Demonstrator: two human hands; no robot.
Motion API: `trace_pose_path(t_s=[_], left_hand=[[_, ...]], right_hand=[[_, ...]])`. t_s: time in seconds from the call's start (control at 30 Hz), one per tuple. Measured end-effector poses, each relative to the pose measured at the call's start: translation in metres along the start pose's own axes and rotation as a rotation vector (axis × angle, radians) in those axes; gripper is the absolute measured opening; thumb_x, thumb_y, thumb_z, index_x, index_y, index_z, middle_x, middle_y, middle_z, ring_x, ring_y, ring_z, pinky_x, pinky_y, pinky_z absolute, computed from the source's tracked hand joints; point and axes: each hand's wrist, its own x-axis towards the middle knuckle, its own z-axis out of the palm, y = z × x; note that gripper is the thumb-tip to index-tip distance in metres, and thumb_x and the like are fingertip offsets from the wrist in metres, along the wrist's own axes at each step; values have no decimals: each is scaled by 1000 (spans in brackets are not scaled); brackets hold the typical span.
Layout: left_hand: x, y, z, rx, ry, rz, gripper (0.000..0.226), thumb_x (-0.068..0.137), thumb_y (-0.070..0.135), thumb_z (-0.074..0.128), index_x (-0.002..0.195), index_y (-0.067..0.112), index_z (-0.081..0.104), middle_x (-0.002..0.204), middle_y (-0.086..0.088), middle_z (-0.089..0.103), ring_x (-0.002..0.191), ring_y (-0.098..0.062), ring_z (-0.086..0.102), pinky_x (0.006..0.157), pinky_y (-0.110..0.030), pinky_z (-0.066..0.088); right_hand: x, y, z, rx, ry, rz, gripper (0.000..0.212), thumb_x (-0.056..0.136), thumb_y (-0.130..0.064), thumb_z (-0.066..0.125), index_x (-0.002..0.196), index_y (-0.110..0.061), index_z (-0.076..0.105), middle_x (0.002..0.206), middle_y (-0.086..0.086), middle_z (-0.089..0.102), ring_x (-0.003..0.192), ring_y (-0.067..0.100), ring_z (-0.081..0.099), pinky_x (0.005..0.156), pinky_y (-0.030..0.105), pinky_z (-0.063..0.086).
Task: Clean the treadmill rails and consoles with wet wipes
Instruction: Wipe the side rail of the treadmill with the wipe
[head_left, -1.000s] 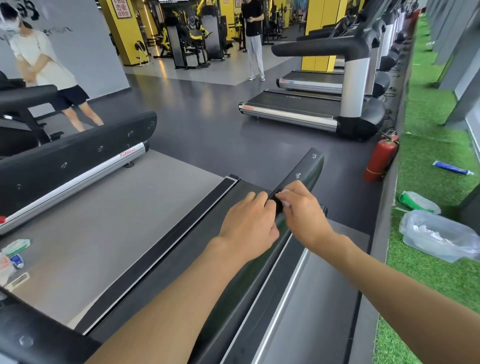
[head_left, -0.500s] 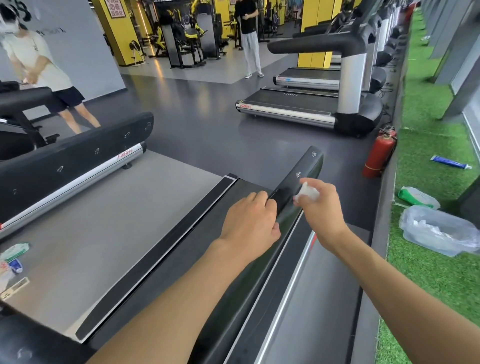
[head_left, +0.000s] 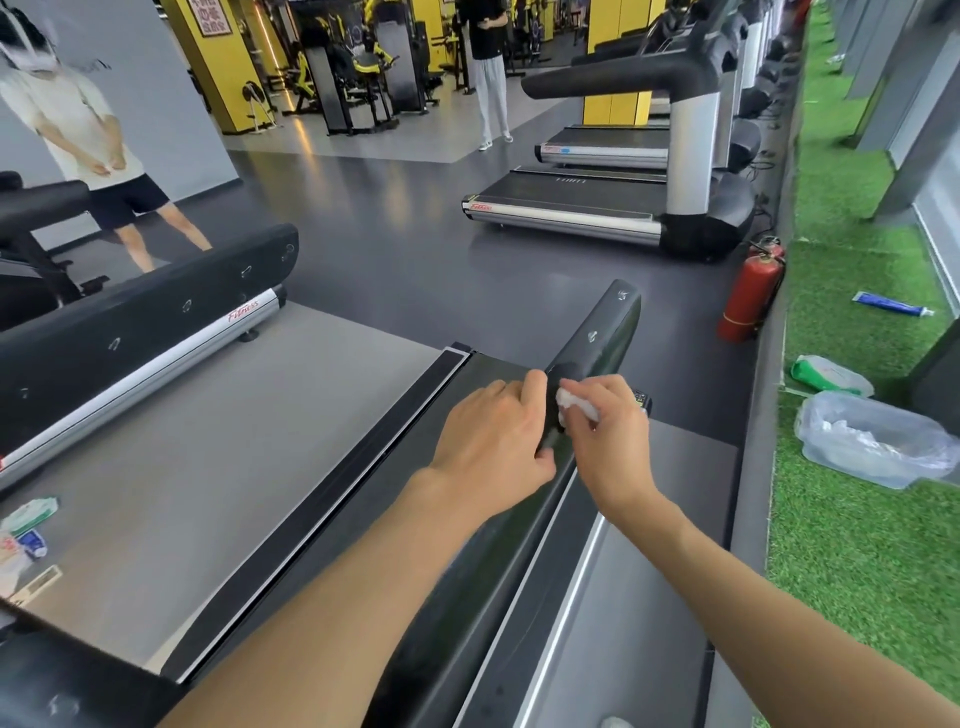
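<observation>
One white wipe (head_left: 571, 406) between right fingers (head_left: 618, 397) and rail (head_left: 605, 335), left hand (head_left: 493, 436) alongside.

Red "Fitness" on L treadmill's silver rail (head_left: 208, 335).

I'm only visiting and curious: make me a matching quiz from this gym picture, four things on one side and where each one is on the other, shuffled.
Things:
1. wet wipe
2. fire extinguisher
3. blue tube
4. left hand

Places:
A. lying on the green turf
B. gripping the black rail
C. standing on the dark floor by the turf's edge
D. pinched in the right hand

Pairs: 1-D, 2-C, 3-A, 4-B.
</observation>
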Motion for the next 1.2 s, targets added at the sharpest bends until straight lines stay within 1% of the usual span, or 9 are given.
trace_pose_path(t_s=[0.13,0.33,0.47,0.63,0.7,0.77,0.9,1.0,1.2], left_hand=[[2,2,0,-9,-5,-6,33,84,28,64,104,13,41,92,0,62,79,-22,53,63,-28,29],[3,2,1,2,-4,6,33,86,30,62,106,13,42,98,-2,64,87,-23,59,64,-28,31],[2,1,2,35,0,21,34,88,34,62,109,14,42,95,0,59,84,-19,52,65,-27,31],[4,0,10,71,-8,8,20,80,30,67,83,14,57,76,-1,56,68,-21,54,58,-28,31],[7,0,14,69,22,1,17,82,28,66,79,14,58,75,-1,55,67,-20,53,57,-27,31],[10,0,18,65,30,17,14,84,26,63,80,13,61,80,-1,57,72,-19,54,59,-25,32],[20,1,26,52,22,33,10,84,21,64,80,12,65,84,0,61,78,-20,56,61,-25,37],[28,1,28,39,26,37,9,83,18,65,84,9,68,84,-3,62,80,-21,57,64,-28,43],[38,4,32,49,23,33,10,85,19,62,83,10,64,84,-3,58,80,-22,55,63,-26,34]], right_hand=[[-11,-4,6,-110,-57,-139,27,92,5,55,108,-7,73,96,1,55,83,5,53,75,4,40],[-7,8,-5,-213,-159,-372,33,88,12,54,110,-6,71,98,0,52,85,4,48,77,8,42],[14,17,-5,-282,-122,-340,32,89,12,52,113,0,70,97,2,53,82,8,50,77,7,39],[54,25,-11,-398,-102,-230,31,82,20,52,98,2,71,91,15,57,70,35,59,61,37,50],[63,23,-11,-413,-128,-198,28,83,18,48,97,5,68,94,18,55,77,38,57,66,43,51],[60,20,-10,-405,-183,-239,29,85,16,47,101,6,69,99,18,57,82,35,58,69,40,51],[50,22,-18,-318,-316,-368,31,88,7,57,116,-1,68,109,12,56,85,19,56,75,18,43],[59,26,-17,-332,-335,-426,20,90,5,60,104,-1,73,105,11,56,80,24,61,73,30,52],[104,30,-16,-477,-336,-348,24,82,14,49,82,2,70,94,12,57,77,33,60,68,41,51]])
